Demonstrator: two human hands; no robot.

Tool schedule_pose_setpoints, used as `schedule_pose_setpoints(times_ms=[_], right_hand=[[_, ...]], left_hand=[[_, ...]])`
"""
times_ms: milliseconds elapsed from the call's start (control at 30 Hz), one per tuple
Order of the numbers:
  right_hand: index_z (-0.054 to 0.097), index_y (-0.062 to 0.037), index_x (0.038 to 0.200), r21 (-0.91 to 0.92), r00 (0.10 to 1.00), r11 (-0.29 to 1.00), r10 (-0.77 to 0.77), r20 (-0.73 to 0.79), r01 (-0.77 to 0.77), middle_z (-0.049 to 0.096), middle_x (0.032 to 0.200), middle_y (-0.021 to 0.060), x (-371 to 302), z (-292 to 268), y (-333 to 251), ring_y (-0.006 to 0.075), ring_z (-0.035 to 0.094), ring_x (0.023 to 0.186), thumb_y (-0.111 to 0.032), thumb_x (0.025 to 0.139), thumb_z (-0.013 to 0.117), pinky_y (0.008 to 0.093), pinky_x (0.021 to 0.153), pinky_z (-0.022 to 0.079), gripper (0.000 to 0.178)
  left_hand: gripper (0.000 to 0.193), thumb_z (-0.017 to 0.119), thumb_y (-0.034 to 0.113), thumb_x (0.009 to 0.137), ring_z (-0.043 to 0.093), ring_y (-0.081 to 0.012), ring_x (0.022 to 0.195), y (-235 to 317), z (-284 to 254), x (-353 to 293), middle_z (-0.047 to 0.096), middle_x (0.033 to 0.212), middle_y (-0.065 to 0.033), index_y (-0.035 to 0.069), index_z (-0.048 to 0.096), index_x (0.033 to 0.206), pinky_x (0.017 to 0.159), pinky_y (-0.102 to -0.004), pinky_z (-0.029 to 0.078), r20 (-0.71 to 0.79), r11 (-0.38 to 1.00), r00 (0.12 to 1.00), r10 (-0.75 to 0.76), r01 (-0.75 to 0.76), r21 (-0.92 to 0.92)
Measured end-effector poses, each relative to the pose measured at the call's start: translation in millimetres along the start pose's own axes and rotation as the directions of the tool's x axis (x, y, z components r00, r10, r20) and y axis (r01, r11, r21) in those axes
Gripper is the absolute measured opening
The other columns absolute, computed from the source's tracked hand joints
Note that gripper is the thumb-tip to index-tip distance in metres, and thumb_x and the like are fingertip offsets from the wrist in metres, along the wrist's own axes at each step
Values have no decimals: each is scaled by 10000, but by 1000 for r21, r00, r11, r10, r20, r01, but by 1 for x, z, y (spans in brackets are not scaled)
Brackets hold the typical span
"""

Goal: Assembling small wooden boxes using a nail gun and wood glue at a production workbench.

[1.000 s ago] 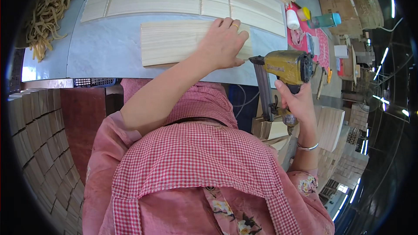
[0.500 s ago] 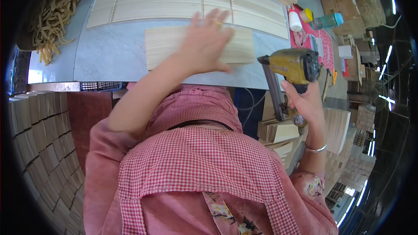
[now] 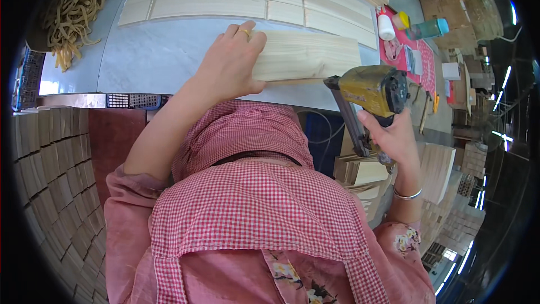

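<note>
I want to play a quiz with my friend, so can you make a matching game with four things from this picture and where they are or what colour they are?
Things:
1. nail gun
2. short board
3. bracelet
4. curly strips

Places and colours:
A. in a pile at the left end of the table
B. held in the right hand
C. silver
D. held at its left end by the left hand

Right pairs:
1-B
2-D
3-C
4-A
</note>
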State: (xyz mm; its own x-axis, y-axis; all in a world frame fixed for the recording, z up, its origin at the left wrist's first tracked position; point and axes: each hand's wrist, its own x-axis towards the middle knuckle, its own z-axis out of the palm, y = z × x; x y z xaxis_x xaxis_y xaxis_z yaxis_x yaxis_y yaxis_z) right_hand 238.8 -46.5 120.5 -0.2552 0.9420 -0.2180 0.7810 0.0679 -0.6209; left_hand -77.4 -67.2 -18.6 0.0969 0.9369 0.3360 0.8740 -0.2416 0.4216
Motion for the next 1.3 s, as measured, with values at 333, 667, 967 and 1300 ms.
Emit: schedule_pose_setpoints(times_ms=[333, 667, 967, 1300], right_hand=[[713, 49, 1042, 23, 998, 1000, 17, 63, -19, 761, 879, 87, 8, 9, -6, 166, 663, 706, -134, 870, 787, 299, 652, 530, 262], [708, 45, 1060, 54, 998, 998, 32, 62, -35, 765, 915, 91, 11, 13, -8, 166, 678, 742, -130, 874, 789, 294, 664, 534, 267], [703, 47, 1057, -104, 996, 995, 7, 91, 3, 766, 938, 98, 16, 10, -22, 175, 687, 755, -129, 876, 789, 298, 672, 539, 266], [703, 48, 1043, -5, 990, 992, -126, 60, 126, 766, 932, 113, 6, 29, -48, 187, 696, 745, -138, 861, 805, 310, 669, 551, 280]], left_hand=[[501, 868, 248, 605, 544, -335, 1139, 1, 6, 3, 598, 1236, -168, 68, 588, 980, 1005, -428, 451, -25, 999, 1000, -7, 6, -35], [459, 870, 211, 580, 544, -333, 1130, -4, 6, 4, 590, 1252, -166, 81, 568, 899, 981, -411, 474, 3, 984, 999, -34, 34, -172], [469, 863, 188, 585, 540, -348, 1142, -8, 6, -1, 565, 1300, -178, 69, 559, 921, 988, -415, 487, 8, 971, 998, -63, 63, -231], [524, 869, 141, 603, 559, -370, 1116, -28, 5, -20, 497, 1373, -176, 95, 524, 995, 927, -423, 515, 17, 888, 999, -34, 38, -458]])
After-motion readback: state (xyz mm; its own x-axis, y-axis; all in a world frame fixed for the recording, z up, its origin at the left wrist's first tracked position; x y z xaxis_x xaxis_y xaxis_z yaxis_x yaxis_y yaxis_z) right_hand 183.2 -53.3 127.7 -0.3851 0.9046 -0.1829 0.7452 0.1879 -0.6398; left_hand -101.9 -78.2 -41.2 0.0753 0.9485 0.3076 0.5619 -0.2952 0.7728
